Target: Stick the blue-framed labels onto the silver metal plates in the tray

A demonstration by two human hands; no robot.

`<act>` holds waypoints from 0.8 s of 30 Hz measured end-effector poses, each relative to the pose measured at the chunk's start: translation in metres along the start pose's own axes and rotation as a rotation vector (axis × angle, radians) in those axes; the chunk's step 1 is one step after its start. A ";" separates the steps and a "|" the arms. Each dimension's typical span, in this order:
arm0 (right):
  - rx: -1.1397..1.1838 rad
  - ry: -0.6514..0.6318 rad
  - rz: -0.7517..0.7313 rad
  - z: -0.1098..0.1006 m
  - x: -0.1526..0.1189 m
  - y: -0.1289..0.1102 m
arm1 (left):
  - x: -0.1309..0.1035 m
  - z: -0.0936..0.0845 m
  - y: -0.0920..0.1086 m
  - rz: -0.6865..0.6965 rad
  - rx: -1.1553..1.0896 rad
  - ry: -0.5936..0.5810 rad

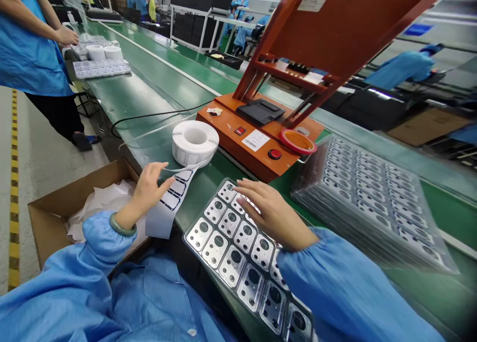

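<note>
My left hand (147, 190) is beside a strip of adhesive gaskets (176, 190), thumb and fingers apart. The strip has dark frame-shaped outlines on pale backing and hangs over the bench edge from a white label roll (196, 143). My right hand (270, 215) reaches over a clear tray of metal plates (227, 222), fingers stretched out and apart. Each plate has a dark round spot and small holes. I cannot make out whether those fingertips touch a plate. The tray lies at the front edge, partly covered by my right forearm.
An orange press (242, 133) with a raised lid stands behind the tray; a red tape roll (298, 140) lies on its base. Stacked trays (368, 198) stand at right. A cardboard box (48, 222) holds backing paper at left. A co-worker (30, 48) stands at the far left.
</note>
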State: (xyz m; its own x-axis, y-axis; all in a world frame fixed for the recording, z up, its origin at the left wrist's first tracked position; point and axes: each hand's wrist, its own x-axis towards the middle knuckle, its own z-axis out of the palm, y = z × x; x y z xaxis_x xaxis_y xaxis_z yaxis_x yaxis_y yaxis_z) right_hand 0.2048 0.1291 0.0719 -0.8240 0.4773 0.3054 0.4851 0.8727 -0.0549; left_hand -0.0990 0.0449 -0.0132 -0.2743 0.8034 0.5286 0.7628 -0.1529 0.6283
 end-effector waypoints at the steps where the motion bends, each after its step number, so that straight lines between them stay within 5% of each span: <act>1: -0.023 -0.006 -0.001 0.003 0.017 0.001 | 0.008 0.003 0.001 0.030 0.036 -0.053; 7: -0.053 0.010 0.006 0.025 0.121 0.000 | 0.039 0.020 0.002 0.078 0.123 -0.162; 11: -0.025 -0.176 0.050 0.039 0.164 -0.002 | 0.045 0.022 -0.003 0.082 0.083 -0.203; 24: -0.060 -0.264 -0.030 0.047 0.173 -0.001 | 0.033 -0.012 -0.038 0.017 0.188 -0.133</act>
State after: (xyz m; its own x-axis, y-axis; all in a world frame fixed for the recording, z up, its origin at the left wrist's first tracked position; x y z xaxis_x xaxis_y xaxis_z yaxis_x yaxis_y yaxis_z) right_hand 0.0481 0.2156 0.0799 -0.8822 0.4685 0.0471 0.4694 0.8829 0.0090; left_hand -0.1441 0.0700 -0.0131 -0.1907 0.8723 0.4503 0.8657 -0.0668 0.4961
